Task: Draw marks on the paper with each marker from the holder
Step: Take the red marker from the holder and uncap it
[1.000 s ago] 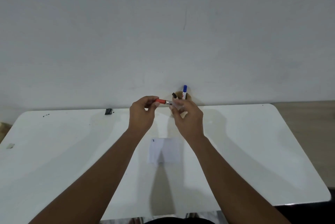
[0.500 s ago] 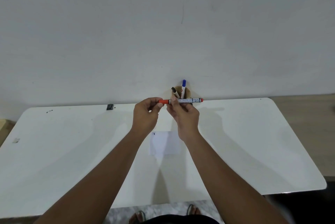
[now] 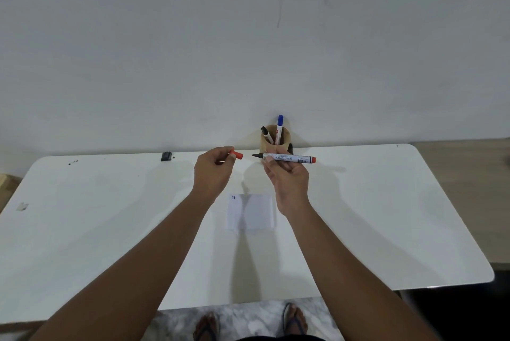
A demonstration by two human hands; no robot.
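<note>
Marker (image 3: 287,158) uncapped, level above table (image 3: 386,216) in front of holder (image 3: 276,139) | right hand (image 3: 289,180) pinches its barrel | left hand (image 3: 212,172) grips red cap (image 3: 237,154) | light, rigid, slick plastic; hold mid-barrel | paper (image 3: 251,212) below

Plenty of room on this table (image 3: 386,230): the whole left half and the whole right half are bare white top, so a hand can sweep in from the near edge on either side without hitting anything. The paper (image 3: 251,212) lies flat in the middle, nothing to catch on. Stuff that actually stands up is all at the far edge against the wall: the wooden holder (image 3: 284,140) with two markers sticking out the top, mid-edge, and a small black clip (image 3: 166,156) further left. Tiny scrap (image 3: 22,206) by the left edge, flat.
</note>
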